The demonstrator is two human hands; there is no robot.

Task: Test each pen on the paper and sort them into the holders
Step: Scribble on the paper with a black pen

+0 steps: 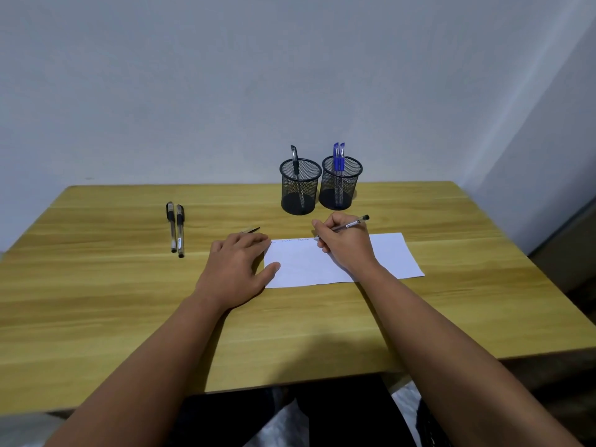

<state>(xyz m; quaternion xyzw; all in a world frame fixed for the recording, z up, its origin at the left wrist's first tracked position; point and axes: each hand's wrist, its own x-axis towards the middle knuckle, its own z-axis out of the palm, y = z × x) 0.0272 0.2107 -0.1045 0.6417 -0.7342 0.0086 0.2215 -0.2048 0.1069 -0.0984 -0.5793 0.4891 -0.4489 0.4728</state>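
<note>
On the wooden table point(129, 317) at centre frame I see my left hand point(235, 269) flat, fingers relaxed, pinning the white paper point(342, 262), my right hand point(345, 245) pinching a black pen point(351, 224) tip-down on it, below two mesh holders point(300, 188).

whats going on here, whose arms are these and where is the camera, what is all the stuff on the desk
There is no machine here: the arms belong to a person, and the single picture comes from a wide-angle camera worn on their head, looking forward and down.

On the wooden table lies a white sheet of paper. The right hand grips a black pen with its tip at the paper's far edge, beside a few scribbles. The left hand lies flat, fingers at the sheet's left edge; a pen cap peeks out behind them.

At the back stand two black mesh holders: the left holder has one black pen, the right holder two blue ones. Two more black pens lie on the left.
</note>
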